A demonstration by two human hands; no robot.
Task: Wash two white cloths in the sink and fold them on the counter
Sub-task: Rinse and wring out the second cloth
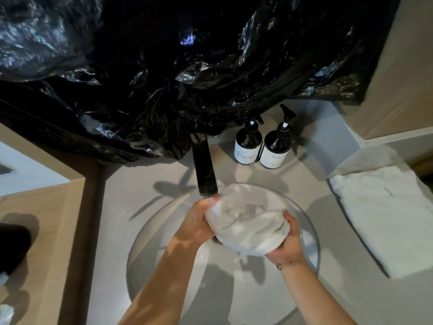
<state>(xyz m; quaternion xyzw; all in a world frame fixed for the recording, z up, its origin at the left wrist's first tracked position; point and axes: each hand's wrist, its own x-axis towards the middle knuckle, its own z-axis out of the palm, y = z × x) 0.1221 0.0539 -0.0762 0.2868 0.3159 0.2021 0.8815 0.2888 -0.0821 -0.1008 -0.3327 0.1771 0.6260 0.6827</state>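
A bunched white cloth point(246, 227) hangs over the round sink point(145, 249), just below the tip of the dark flat faucet point(204, 167). My left hand point(195, 225) grips its left end, up by the faucet. My right hand point(287, 245) grips its lower right end, fingers curled over the edge. A second white cloth point(384, 214) lies folded on the counter to the right of the sink.
Two dark pump bottles point(248, 141) point(275, 146) stand behind the sink at the right. Crumpled black plastic sheeting point(178, 73) covers the wall above the faucet. A dark object point(13, 245) sits at the far left edge on a beige surface.
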